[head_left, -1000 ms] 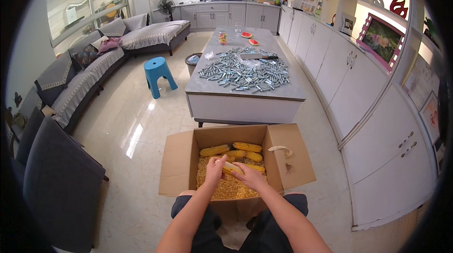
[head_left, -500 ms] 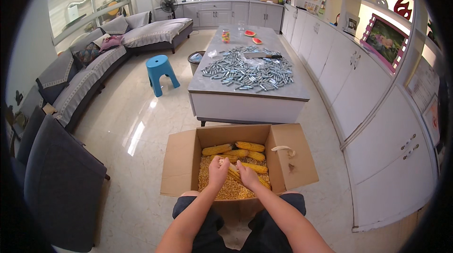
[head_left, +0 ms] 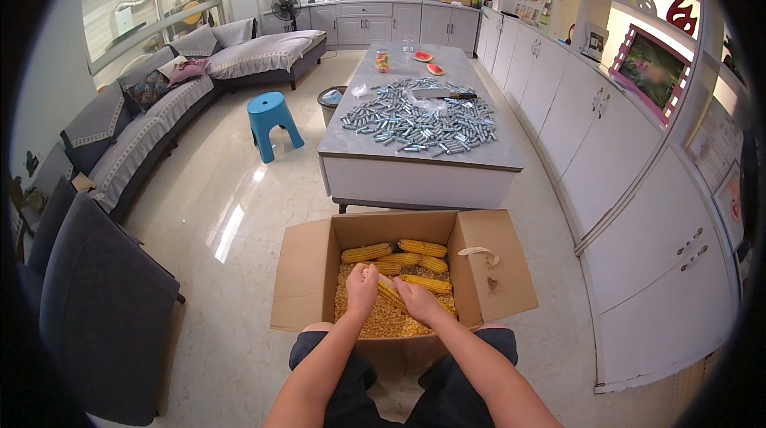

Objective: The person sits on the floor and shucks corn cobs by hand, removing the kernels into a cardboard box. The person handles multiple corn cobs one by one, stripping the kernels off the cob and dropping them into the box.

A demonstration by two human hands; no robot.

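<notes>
Between the hands point(head_left: 362, 291), apparently, a corncob point(head_left: 388, 291)

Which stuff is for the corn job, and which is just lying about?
For the corn job:
- left hand and right hand
- corn cob between them
- other cobs
- loose kernels
- cardboard box

Just lying about, it seems:
- silvery cylinders
- knife
- watermelon pieces
- blue stool

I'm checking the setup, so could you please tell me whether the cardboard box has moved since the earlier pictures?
No: the cardboard box keeps its place relative to the grey-topped table; the whole view shifted slightly.
</notes>
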